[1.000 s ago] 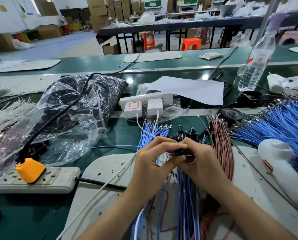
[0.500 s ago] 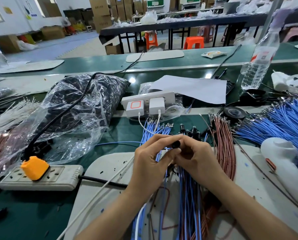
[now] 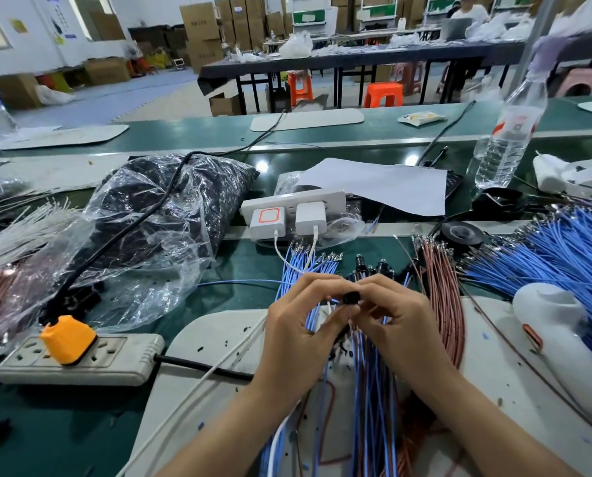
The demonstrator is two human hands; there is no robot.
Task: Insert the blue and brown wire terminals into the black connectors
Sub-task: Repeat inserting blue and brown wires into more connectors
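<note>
A small black connector (image 3: 351,298) sits between my two hands at the middle of the bench. My left hand (image 3: 299,325) and my right hand (image 3: 396,318) both pinch it with curled fingers above a white mat (image 3: 215,342). Blue wires (image 3: 305,266) with metal terminals fan out just behind my left hand. Brown wires (image 3: 440,287) lie to the right of my right hand. Several finished black connectors (image 3: 373,266) stand behind my fingers. Which wire is held is hidden by my fingers.
A grey power strip (image 3: 78,359) with an orange plug (image 3: 68,339) lies at left, beside a plastic bag of black parts (image 3: 157,222). White chargers (image 3: 287,218) sit behind the wires. A big blue wire pile (image 3: 556,256), a white tool (image 3: 563,335) and a water bottle (image 3: 508,139) stand right.
My hands have lifted the black connector slightly and turned it between the fingertips. The view has tilted up a little.
</note>
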